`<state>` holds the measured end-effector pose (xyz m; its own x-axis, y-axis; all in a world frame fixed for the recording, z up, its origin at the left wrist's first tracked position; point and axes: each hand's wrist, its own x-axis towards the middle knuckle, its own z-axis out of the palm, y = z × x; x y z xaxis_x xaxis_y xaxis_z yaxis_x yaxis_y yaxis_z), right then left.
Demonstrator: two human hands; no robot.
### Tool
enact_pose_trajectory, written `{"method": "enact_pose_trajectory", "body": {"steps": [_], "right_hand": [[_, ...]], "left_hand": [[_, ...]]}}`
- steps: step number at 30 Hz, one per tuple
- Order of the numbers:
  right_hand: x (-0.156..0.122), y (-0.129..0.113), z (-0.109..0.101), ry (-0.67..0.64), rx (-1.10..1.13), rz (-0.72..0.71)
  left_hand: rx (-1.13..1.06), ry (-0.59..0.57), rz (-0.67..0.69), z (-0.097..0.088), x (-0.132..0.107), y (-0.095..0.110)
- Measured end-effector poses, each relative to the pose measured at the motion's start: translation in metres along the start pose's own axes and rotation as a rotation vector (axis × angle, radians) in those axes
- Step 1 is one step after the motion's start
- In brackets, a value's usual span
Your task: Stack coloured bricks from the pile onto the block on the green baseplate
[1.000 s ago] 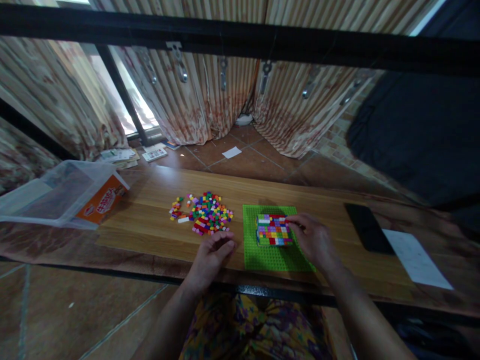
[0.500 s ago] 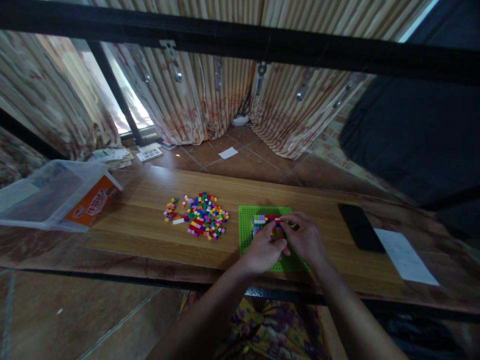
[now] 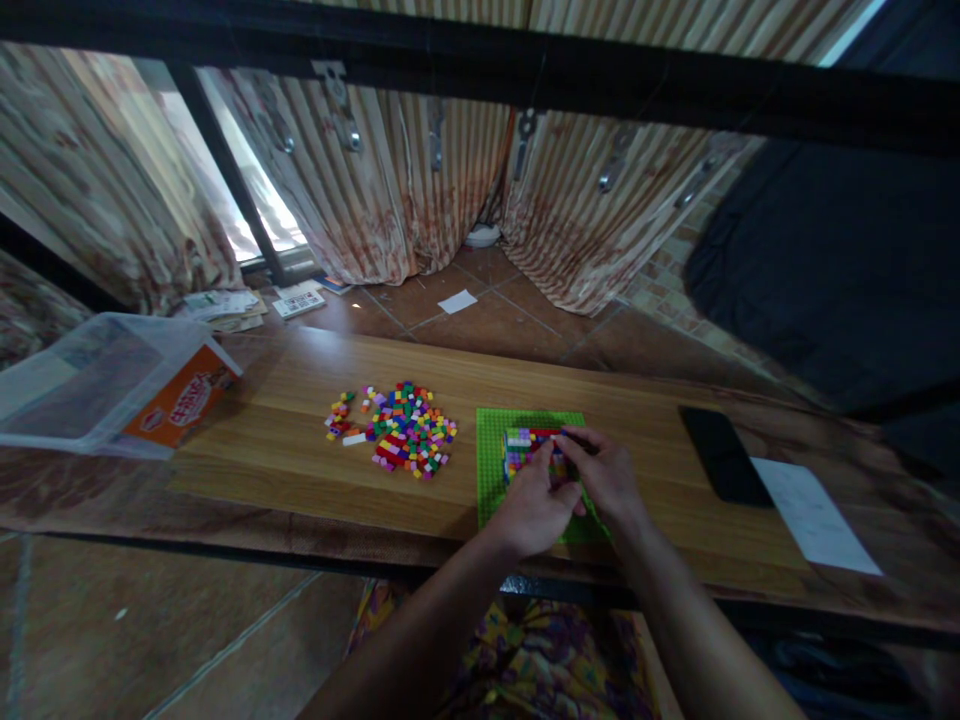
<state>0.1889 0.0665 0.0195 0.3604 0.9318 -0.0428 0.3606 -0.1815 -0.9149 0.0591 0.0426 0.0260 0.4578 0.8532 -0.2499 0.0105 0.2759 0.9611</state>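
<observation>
A green studded baseplate (image 3: pixel 491 480) lies on the wooden board, and a low build of multicoloured toy bricks (image 3: pixel 519 441) is attached to it. Over this build my left hand (image 3: pixel 536 505) reaches in from below, fingers closed and their tips touching the bricks. My right hand (image 3: pixel 607 475) comes from the right side, thumb and index finger pinched close to the left fingertips. Whatever sits between the fingers is too small and covered to identify. The hands hide the right part of the build.
Left of the baseplate spreads a pile of loose toy bricks (image 3: pixel 412 430). A clear plastic box (image 3: pixel 97 380) with an orange label stands at the far left. To the right lie a black phone (image 3: pixel 724 455) and a white paper sheet (image 3: pixel 814 515). A dark bar (image 3: pixel 480 60) crosses above.
My right hand has shifted slightly left and its fingers sit closer to the left fingertips. The left hand stays over the bricks. The camera view has tilted a little.
</observation>
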Motion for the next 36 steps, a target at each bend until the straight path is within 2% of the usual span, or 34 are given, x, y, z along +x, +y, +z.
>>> {"method": "enact_pose_trajectory", "body": {"steps": [11,17,19,21,25,26,28,32,36], "right_hand": [[0.004,-0.005,0.003,0.003,0.088,0.104],[0.002,0.002,0.001,-0.046,0.217,0.161],[-0.001,0.007,0.000,-0.053,0.248,0.175],[-0.004,0.013,-0.003,-0.028,0.284,0.193],[-0.007,0.027,-0.014,0.071,0.288,0.210],[-0.007,0.029,-0.018,0.093,0.282,0.209],[-0.010,0.029,-0.025,0.120,0.273,0.212],[-0.024,0.012,-0.033,0.190,0.229,0.225],[-0.039,-0.012,-0.032,0.207,0.087,0.159]], "left_hand": [[0.112,0.033,0.032,0.005,-0.001,-0.003],[0.115,0.079,0.071,-0.001,-0.023,0.002],[0.112,0.090,0.095,-0.012,-0.038,0.005],[0.144,0.150,0.102,-0.029,-0.054,0.007],[0.228,0.422,0.162,-0.076,-0.084,0.006],[0.256,0.528,0.181,-0.088,-0.089,0.004],[0.311,0.679,0.149,-0.112,-0.097,-0.001],[0.381,0.896,0.062,-0.149,-0.106,-0.009],[0.596,0.949,-0.018,-0.163,-0.107,-0.012]]}}
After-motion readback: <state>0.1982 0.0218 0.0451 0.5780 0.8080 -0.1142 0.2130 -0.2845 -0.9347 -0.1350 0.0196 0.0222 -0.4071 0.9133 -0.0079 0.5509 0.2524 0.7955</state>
